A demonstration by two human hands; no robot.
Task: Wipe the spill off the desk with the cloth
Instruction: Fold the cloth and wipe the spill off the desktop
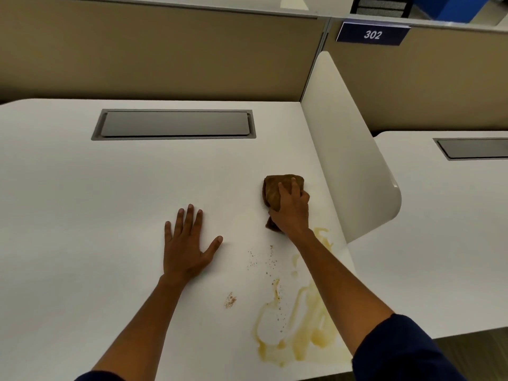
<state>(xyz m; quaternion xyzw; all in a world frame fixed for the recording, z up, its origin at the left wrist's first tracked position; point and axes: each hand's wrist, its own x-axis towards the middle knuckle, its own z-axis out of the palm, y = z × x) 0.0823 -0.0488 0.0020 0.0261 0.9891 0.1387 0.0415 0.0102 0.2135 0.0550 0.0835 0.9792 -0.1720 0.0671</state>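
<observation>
Near the right edge of the white desk, beside the curved divider panel, the person's right hand presses down on a bunched brown cloth, fingers curled over it and gripping it. Their left hand lies flat and splayed, holding nothing. Most of the job looks undone: the yellowish spill pools and streaks toward the near edge, thin and glossy, with brown crumbs scattered beside it

Navy sleeves pushed up, forearms bare, no rings.
</observation>
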